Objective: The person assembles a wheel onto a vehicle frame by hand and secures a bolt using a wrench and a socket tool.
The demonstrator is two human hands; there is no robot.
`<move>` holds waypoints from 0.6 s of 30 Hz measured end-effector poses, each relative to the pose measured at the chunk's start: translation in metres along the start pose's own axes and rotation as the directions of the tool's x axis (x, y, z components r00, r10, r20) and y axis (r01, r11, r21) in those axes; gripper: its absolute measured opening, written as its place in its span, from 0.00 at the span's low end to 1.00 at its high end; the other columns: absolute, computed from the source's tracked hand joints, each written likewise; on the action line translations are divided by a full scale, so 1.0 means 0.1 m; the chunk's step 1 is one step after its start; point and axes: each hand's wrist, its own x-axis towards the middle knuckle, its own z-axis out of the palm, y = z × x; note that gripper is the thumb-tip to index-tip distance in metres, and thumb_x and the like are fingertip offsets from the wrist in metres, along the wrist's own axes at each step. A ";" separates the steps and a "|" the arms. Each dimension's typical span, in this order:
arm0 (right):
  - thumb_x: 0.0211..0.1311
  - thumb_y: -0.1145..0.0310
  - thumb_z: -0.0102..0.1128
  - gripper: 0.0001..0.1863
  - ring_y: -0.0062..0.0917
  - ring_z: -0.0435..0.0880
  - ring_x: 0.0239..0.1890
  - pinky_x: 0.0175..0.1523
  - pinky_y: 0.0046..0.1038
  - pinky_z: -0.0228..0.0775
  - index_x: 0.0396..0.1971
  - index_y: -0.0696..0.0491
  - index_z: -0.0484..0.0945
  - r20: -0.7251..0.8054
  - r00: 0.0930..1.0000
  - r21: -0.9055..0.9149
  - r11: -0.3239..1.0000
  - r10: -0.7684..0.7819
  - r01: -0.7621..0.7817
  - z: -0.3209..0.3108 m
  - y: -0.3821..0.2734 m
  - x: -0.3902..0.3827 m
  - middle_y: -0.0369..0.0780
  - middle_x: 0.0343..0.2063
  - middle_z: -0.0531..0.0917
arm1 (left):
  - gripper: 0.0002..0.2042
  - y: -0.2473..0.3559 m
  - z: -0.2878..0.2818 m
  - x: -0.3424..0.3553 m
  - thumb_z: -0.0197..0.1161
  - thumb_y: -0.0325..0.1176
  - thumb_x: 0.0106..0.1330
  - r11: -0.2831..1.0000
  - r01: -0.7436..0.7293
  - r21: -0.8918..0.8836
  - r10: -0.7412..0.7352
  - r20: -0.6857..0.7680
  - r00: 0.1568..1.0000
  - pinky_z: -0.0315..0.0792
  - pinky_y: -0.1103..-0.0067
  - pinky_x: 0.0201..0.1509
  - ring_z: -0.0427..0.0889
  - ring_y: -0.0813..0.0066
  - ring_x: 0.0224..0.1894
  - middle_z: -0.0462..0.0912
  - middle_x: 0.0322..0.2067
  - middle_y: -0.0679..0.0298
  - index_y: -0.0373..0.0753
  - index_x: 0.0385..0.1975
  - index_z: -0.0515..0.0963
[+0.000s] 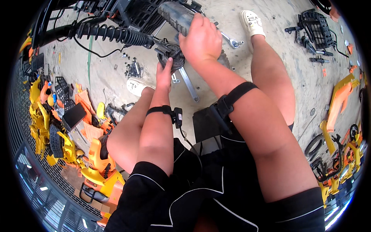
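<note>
While the right hand [201,40] is curled over the tire [174,15], the left hand [164,75] has its thumb at the hub [178,62]; I can't tell how closed that grip is. The tire is by the spring [116,34]. The job looks partly done: the hub seems joined on, with a wrench [188,85] close by.

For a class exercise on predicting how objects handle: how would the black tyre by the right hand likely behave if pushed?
The tyre would probably grip rather than slip, given its blocky tread. Its rounded form suggests it might roll or turn. Its even curve suggests it is fairly stiff, not floppy.
</note>
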 end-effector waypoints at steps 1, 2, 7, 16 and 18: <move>0.48 0.57 0.77 0.33 0.37 0.82 0.51 0.55 0.39 0.73 0.53 0.55 0.74 0.022 1.000 -0.002 1.000 0.009 -0.009 0.00 -0.05 0.00 0.41 0.45 0.83 | 0.25 0.00 -0.03 0.00 0.63 0.44 0.74 1.000 -0.003 -0.004 0.003 0.002 1.000 0.78 0.71 0.58 0.81 0.70 0.54 0.79 0.55 0.58 0.36 0.63 0.68; 0.48 0.56 0.77 0.34 0.37 0.82 0.51 0.55 0.39 0.73 0.53 0.55 0.74 0.027 1.000 -0.009 1.000 0.009 -0.008 0.01 -0.08 0.00 0.42 0.45 0.83 | 0.25 -0.01 -0.05 -0.01 0.63 0.44 0.74 1.000 -0.006 -0.008 0.006 0.003 1.000 0.78 0.71 0.59 0.81 0.69 0.54 0.79 0.55 0.58 0.36 0.64 0.68; 0.47 0.56 0.79 0.33 0.33 0.81 0.50 0.53 0.36 0.70 0.50 0.52 0.72 -0.037 0.999 -0.060 0.998 0.006 -0.009 0.10 -0.14 -0.02 0.38 0.44 0.81 | 0.26 0.04 -0.07 -0.05 0.65 0.43 0.73 1.000 -0.011 0.009 0.011 -0.003 1.000 0.77 0.71 0.60 0.81 0.69 0.54 0.79 0.55 0.57 0.34 0.63 0.68; 0.47 0.55 0.79 0.37 0.34 0.80 0.54 0.55 0.38 0.73 0.56 0.51 0.71 0.016 0.998 -0.019 0.998 0.063 -0.063 0.11 -0.27 -0.23 0.40 0.50 0.79 | 0.32 -0.01 -0.17 0.01 0.75 0.46 0.64 0.997 -0.055 0.048 0.061 -0.134 0.989 0.74 0.76 0.55 0.82 0.72 0.49 0.83 0.50 0.57 0.29 0.59 0.72; 0.50 0.55 0.77 0.39 0.37 0.79 0.57 0.57 0.39 0.74 0.60 0.52 0.70 0.097 0.988 0.005 0.992 0.124 -0.125 0.06 -0.32 -0.23 0.41 0.53 0.78 | 0.32 0.00 -0.15 0.03 0.75 0.45 0.64 0.997 -0.050 0.057 0.057 -0.146 0.988 0.75 0.76 0.55 0.82 0.72 0.49 0.83 0.50 0.56 0.29 0.59 0.72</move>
